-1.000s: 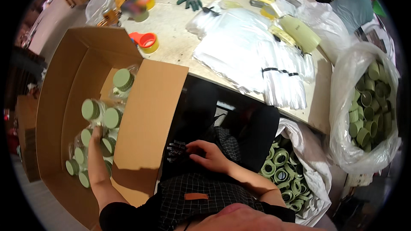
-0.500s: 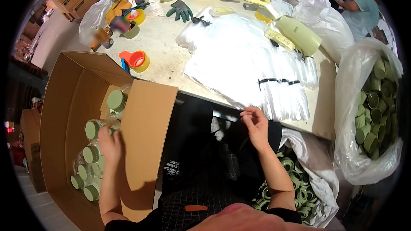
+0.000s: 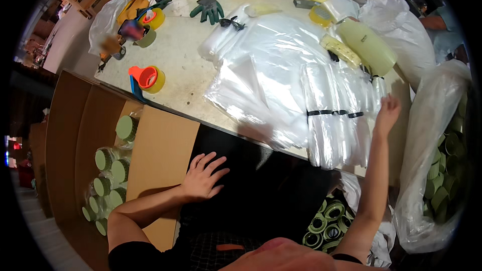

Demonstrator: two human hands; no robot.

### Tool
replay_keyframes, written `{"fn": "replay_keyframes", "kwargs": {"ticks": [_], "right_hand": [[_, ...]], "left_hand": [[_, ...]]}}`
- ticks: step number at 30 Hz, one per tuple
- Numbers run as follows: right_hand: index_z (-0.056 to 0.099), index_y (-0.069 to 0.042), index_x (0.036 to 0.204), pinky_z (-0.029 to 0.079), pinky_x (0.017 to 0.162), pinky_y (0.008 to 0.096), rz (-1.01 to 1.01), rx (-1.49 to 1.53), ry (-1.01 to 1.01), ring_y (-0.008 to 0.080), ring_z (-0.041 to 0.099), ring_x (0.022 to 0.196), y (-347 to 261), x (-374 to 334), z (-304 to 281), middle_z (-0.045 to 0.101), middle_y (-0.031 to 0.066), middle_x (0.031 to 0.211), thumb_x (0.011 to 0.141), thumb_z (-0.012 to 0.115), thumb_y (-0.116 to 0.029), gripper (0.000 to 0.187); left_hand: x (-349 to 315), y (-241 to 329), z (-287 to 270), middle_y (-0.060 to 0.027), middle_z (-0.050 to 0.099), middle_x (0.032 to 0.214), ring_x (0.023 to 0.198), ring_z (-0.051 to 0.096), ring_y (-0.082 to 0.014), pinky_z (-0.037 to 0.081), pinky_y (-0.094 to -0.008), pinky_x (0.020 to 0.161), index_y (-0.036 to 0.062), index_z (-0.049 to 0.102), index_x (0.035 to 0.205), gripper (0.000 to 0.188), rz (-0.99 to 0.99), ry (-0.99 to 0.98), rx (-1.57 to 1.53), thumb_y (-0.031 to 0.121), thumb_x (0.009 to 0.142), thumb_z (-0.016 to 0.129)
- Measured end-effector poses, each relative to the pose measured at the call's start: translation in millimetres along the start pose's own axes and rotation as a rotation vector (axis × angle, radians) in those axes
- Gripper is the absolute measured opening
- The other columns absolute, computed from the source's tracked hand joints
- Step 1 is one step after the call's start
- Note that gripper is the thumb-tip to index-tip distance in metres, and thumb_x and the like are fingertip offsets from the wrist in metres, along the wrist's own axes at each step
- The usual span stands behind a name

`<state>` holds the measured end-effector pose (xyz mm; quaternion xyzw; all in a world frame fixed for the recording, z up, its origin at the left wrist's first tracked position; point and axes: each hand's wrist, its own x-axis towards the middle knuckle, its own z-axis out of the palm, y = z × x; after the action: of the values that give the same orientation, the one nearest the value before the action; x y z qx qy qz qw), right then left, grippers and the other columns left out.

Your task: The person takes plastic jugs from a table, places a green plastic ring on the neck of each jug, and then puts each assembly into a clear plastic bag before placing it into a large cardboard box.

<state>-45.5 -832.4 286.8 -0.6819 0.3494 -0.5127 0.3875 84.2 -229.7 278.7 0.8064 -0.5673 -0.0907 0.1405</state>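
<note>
My left hand [image 3: 203,176] is out over my dark-clothed lap, just right of the carton's flap, its fingers spread and nothing in them. My right hand [image 3: 388,114] reaches over the table's right end, close to the bundled clear plastic bags [image 3: 325,138] with black ties. Its fingers look loosely apart, a little blurred, and I see nothing in them. To the left, the cardboard carton [image 3: 75,135] holds several pale green ribbed-edge cups or caps [image 3: 103,159] in clear wrapping. At the right stands a large translucent sack [image 3: 416,206] with green cup-shaped parts [image 3: 442,183].
Clear plastic bags [image 3: 266,70] are spread over the table [image 3: 175,78]. An orange scoop-like piece [image 3: 145,76] with a yellow tape roll, a green glove [image 3: 208,9] and a pale green bottle [image 3: 369,47] lie there. Below right, green rings [image 3: 334,211] fill a white sack.
My left hand has come out of the carton to the right, and its fingers have spread. My right hand has swung from the table's front edge to its right end. The view has shifted.
</note>
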Motion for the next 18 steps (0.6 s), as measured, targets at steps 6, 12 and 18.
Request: {"fn": "replay_keyframes", "kwargs": {"ticks": [6,12,18], "right_hand": [[0.045,0.013,0.134,0.042,0.103,0.0415,0.141,-0.446,0.204,0.0304,0.055,0.122,55,138,46,0.057,0.0209,0.132,0.077,0.083,-0.034,0.083],[0.070,0.000,0.111,0.046,0.080,0.0247,-0.031,0.160,-0.012,0.0095,0.060,0.087,19,104,109,0.070,0.0033,0.101,0.093,0.069,-0.020,0.027],[0.066,0.006,0.115,0.045,0.092,0.0282,-0.026,0.247,-0.208,0.0127,0.059,0.102,-131,-59,86,0.069,0.0067,0.111,0.093,0.068,-0.019,0.034]], "left_hand": [[4,-6,6,-0.0055,0.047,0.141,0.134,0.036,-0.0322,0.030,-0.0544,0.107,0.0198,0.067,0.117,0.051,-0.019,0.037,-0.033,0.030,0.069,0.079],[6,-10,7,-0.0060,0.049,0.139,0.133,0.036,-0.0325,0.030,-0.0540,0.106,0.0204,0.068,0.114,0.051,0.008,0.056,-0.071,0.027,0.065,0.079],[-3,-6,6,-0.0086,0.048,0.138,0.132,0.036,-0.0344,0.027,-0.0527,0.107,0.0170,0.066,0.115,0.049,-0.008,0.124,-0.122,0.023,0.067,0.076]]}}
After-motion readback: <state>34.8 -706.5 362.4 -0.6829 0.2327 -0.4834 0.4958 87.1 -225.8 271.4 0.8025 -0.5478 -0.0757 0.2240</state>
